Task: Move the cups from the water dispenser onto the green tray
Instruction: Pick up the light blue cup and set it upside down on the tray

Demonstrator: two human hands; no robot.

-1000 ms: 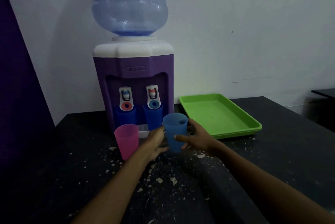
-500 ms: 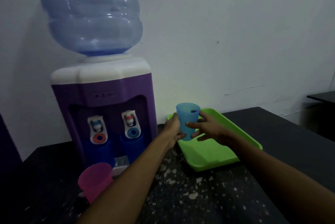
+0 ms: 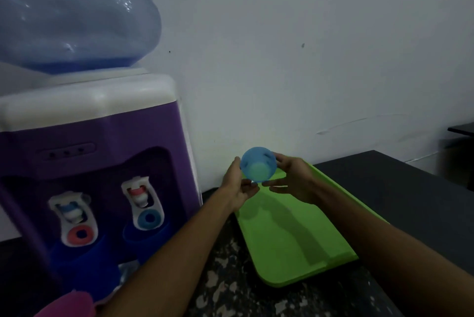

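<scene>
Both hands (image 3: 237, 186) (image 3: 295, 180) grip the blue cup (image 3: 258, 164) above the green tray (image 3: 287, 237), beside the dispenser (image 3: 97, 142).

Both arms outstretched, left hand (image 3: 237, 186) and right hand (image 3: 295, 180) cupped inward.

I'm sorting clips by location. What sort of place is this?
Probably a plain office or utility corner: a purple water dispenser with a big bottle stands on a dark speckled counter against a bare white wall.
</scene>
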